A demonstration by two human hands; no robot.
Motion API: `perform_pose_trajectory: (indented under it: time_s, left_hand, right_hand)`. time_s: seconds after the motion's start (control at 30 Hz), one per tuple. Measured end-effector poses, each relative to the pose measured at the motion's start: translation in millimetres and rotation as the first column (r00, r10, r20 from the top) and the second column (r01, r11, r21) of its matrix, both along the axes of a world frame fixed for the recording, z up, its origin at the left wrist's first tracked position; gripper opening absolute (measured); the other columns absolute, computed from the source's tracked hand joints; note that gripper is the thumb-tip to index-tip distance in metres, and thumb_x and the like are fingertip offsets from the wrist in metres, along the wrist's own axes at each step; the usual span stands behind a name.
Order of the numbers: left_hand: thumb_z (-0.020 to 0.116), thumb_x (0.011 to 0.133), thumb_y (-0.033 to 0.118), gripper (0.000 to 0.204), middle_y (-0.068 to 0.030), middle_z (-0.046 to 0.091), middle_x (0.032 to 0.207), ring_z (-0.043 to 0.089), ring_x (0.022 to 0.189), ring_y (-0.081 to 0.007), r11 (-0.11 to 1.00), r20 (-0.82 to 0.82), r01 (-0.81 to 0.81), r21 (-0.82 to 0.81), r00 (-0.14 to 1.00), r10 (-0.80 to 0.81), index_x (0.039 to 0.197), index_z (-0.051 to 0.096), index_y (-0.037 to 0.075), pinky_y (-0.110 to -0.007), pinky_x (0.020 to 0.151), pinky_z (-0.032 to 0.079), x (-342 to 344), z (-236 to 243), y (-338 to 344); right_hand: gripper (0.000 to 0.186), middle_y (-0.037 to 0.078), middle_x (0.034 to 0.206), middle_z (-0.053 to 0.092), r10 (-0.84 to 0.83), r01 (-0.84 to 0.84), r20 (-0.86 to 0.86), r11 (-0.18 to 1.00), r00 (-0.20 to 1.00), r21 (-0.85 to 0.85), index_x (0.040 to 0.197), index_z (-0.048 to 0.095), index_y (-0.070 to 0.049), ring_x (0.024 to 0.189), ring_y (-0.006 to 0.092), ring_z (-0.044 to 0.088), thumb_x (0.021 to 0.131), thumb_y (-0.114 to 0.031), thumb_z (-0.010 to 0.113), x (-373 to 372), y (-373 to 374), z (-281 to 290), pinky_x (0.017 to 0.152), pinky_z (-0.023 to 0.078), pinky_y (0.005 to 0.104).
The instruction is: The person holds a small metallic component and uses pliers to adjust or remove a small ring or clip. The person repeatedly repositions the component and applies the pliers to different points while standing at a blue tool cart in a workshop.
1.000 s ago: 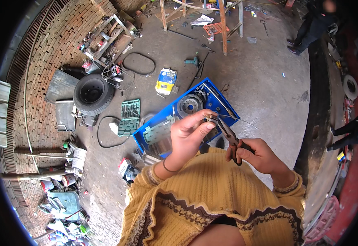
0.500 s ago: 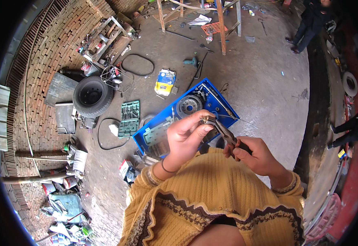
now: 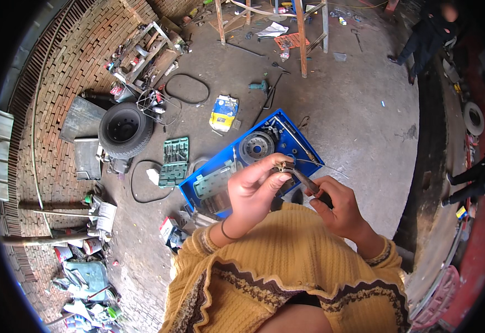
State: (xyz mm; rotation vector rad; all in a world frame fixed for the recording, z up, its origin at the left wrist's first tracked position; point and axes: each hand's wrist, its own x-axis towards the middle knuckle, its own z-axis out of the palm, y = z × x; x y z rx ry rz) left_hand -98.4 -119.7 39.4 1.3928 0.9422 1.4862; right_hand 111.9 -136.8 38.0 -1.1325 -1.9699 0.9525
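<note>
My left hand point(image 3: 249, 187) pinches a small metal part point(image 3: 284, 167) between thumb and forefinger, in front of my chest. My right hand point(image 3: 340, 210) is wrapped round the dark handle of a pair of pliers point(image 3: 306, 181). The jaws of the pliers reach up to the metal part; whether they grip it is too small to tell. Below both hands lies a blue tray point(image 3: 201, 173) on the floor. It bears a round grey metal drum point(image 3: 256, 146), a long metal rod tool point(image 3: 299, 139), a pale green plastic case point(image 3: 216, 179) and several small parts.
Left of the tray are an open green socket case point(image 3: 175, 161), a black belt loop and a tyre point(image 3: 125, 130). Beyond it lie a blue-yellow bag point(image 3: 224, 112) and a teal power tool point(image 3: 258, 86). A wooden stand point(image 3: 301, 44) rises farther off. People stand at right.
My right hand has rolled and shifted slightly, so the pliers show more edge-on, with their handles closer together. My left hand keeps its pinch, almost in place. A person at the far right has shifted.
</note>
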Motion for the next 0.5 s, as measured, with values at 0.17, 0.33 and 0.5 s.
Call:
perform_pose_trajectory:
  time_s: [0.17, 0.33, 0.5]
  left_hand:
    - [0.071, 0.088, 0.002, 0.025, -0.0027, 0.070, 0.085, 0.059, 0.074, -0.0049, 0.994, -0.211, -0.016, 0.110, 0.977, 0.039, 0.112, 0.067, -0.004, -0.020, 0.067, 0.049, -6.0, 7.1, 2.5]
    - [0.071, 0.088, 0.002, 0.023, -0.0014, 0.068, 0.087, 0.058, 0.075, -0.0045, 0.972, 0.156, 0.182, -0.147, 0.975, -0.159, 0.110, 0.069, -0.002, -0.020, 0.067, 0.048, -8.3, 12.5, 3.7]
    - [0.071, 0.088, 0.002, 0.024, -0.0016, 0.068, 0.086, 0.057, 0.074, -0.0040, 0.981, -0.006, 0.167, -0.100, 0.986, -0.168, 0.111, 0.069, -0.001, -0.020, 0.066, 0.046, -14.4, 17.8, 4.5]
  right_hand:
    - [0.013, 0.013, 0.095, 0.063, 0.054, -0.054, -0.008, 0.998, 0.999, -0.040, 0.095, 0.061, 0.004, 0.079, 0.0225, 0.065, 0.087, -0.006, 0.065, 7.0, 4.4, 8.6, 0.070, 0.051, 0.0301]
    - [0.013, 0.014, 0.098, 0.064, 0.135, -0.130, 0.029, 0.983, 0.990, -0.133, 0.091, 0.060, 0.004, 0.083, 0.0234, 0.066, 0.088, -0.008, 0.064, 18.4, 8.0, 15.9, 0.073, 0.051, 0.0312]
    - [0.018, 0.015, 0.099, 0.064, 0.181, -0.177, 0.028, 0.978, 0.983, -0.113, 0.085, 0.057, 0.004, 0.086, 0.0247, 0.067, 0.089, -0.011, 0.065, 26.0, 12.5, 22.5, 0.074, 0.052, 0.0325]
